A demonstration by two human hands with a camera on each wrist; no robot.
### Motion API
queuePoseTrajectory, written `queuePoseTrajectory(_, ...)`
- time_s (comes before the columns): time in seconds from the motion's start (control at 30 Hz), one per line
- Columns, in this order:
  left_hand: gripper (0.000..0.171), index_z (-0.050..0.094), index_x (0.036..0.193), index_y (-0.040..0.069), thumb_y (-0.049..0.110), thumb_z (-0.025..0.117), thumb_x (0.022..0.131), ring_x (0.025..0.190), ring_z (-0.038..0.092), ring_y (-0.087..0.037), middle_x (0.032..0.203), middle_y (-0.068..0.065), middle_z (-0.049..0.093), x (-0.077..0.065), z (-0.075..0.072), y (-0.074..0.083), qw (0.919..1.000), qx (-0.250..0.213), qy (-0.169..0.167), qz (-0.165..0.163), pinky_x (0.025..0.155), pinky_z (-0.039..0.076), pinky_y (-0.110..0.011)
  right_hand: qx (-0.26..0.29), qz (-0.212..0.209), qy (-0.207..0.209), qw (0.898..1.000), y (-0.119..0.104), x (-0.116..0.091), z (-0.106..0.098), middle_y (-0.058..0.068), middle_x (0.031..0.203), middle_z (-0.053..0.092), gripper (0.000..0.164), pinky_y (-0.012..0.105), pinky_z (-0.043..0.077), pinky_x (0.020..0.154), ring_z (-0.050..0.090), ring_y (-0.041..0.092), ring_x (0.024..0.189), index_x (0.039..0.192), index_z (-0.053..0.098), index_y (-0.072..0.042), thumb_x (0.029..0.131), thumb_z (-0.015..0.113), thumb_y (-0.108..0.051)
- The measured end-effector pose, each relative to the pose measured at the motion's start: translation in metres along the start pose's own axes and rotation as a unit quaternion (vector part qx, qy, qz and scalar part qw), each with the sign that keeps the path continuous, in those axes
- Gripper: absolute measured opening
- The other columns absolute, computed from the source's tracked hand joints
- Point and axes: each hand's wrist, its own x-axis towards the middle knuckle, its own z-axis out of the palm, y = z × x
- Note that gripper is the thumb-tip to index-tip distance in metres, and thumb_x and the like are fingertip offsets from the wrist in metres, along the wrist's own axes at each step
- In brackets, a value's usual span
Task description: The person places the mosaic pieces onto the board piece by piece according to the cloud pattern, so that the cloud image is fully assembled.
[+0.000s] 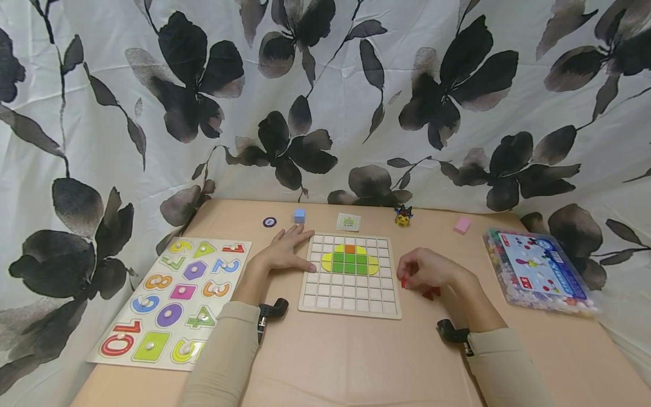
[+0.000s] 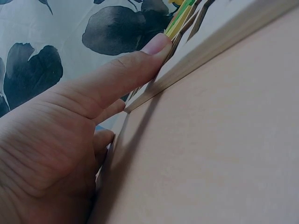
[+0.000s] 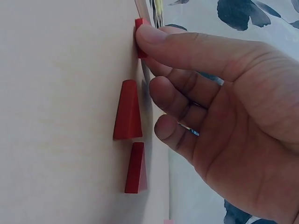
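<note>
A white gridded board (image 1: 351,298) lies mid-table, with green, yellow and one orange piece (image 1: 350,249) set in its upper squares. Along the board's left edge rests my left hand (image 1: 285,250), fingers spread, its thumb (image 2: 135,70) touching the rim. Just right of the board, my right hand (image 1: 427,268) pinches a small red block (image 3: 139,46) between thumb and finger, low over the table. Two more red pieces lie on the table beside that hand in the right wrist view: a larger tapered block (image 3: 127,112) and a smaller wedge (image 3: 135,168).
A number-and-shape puzzle board (image 1: 175,271) lies left. Along the back are a round dark token (image 1: 269,222), a blue cube (image 1: 299,216), a small pattern card (image 1: 348,222), a small yellow-and-black figure (image 1: 403,215) and a pink block (image 1: 462,225). A clear plastic box (image 1: 539,271) sits right.
</note>
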Motion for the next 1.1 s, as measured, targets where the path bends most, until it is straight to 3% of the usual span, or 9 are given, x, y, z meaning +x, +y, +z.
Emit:
queuePoseTrajectory(0.57, 0.113, 0.035, 0.164, 0.020, 0.065, 0.083, 0.072, 0.164, 0.005, -0.031, 0.176, -0.013, 0.012, 0.002, 0.002, -0.004, 0.9998, 0.015, 0.000, 0.010, 0.132, -0.002, -0.055, 0.032, -0.027, -0.003, 0.999, 0.004, -0.002, -0.001, 0.006, 0.086, 0.069, 0.006, 0.025, 0.047, 0.063, 0.058, 0.020, 0.079, 0.092, 0.071, -0.009, 0.093, 0.074, -0.004)
queuePoseTrajectory(0.77, 0.113, 0.036, 0.164, 0.020, 0.065, 0.083, 0.072, 0.164, 0.005, -0.032, 0.175, -0.013, 0.013, 0.003, 0.002, -0.005, 0.9998, 0.015, 0.003, 0.012, 0.132, -0.002, -0.056, 0.025, -0.055, 0.035, 0.998, -0.005, 0.000, 0.000, 0.001, 0.090, 0.070, 0.004, 0.028, 0.047, 0.075, 0.059, 0.023, 0.090, 0.095, 0.071, -0.010, 0.095, 0.072, -0.006)
queuePoseTrajectory(1.1, 0.112, 0.036, 0.163, 0.020, 0.064, 0.084, 0.071, 0.164, 0.005, -0.032, 0.176, -0.013, 0.013, 0.002, 0.002, -0.004, 0.9999, 0.012, 0.001, 0.010, 0.132, -0.003, -0.055, 0.052, -0.067, 0.104, 0.991, -0.032, 0.011, 0.014, 0.005, 0.093, 0.072, 0.012, 0.023, 0.051, 0.075, 0.062, 0.023, 0.086, 0.102, 0.075, -0.010, 0.092, 0.078, -0.006)
